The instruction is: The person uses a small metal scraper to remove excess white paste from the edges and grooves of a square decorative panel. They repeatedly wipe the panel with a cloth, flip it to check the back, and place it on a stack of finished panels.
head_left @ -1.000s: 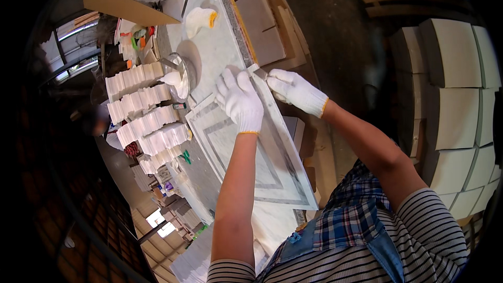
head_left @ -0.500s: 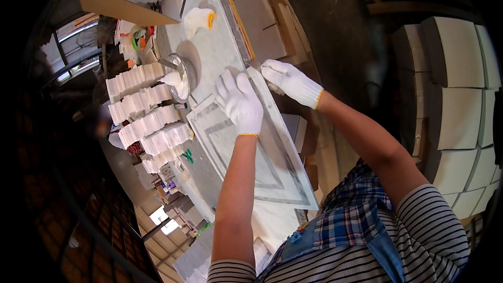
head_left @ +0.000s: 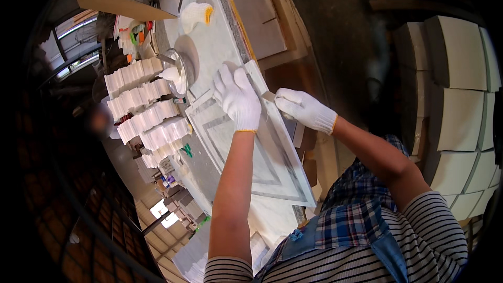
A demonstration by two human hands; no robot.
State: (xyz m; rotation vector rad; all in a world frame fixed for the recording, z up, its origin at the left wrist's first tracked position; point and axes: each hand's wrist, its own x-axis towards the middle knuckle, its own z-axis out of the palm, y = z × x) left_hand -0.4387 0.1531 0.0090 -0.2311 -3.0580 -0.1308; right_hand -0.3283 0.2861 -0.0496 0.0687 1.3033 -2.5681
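Two gloved hands on one flat piece. Left hand point(head_left: 238, 99), white knit glove, lies palm-down and fingers spread on the upper end of a pale rectangular panel point(head_left: 262, 162) with grey inlaid frame lines; pressing flat, not gripping. Right hand point(head_left: 305, 109), same kind of glove, is closed around a small flat-bladed tool point(head_left: 269, 96), blade tip at the panel's right edge just beside the left hand.

Panel lies flat on the pale stone worktop point(head_left: 209, 36), tilted diagonally across it, its lower corner near the person's torso. Rows of small white blocks point(head_left: 144, 110) stand left of the panel, near but apart. Metal bowl point(head_left: 181, 71) with white material in it sits between blocks and panel top. Spare white glove with orange cuff point(head_left: 196, 14) lies farther up the worktop, well apart. Cardboard sheet point(head_left: 118, 4) at top left. Stacked white boxes point(head_left: 461, 89) along the right side.
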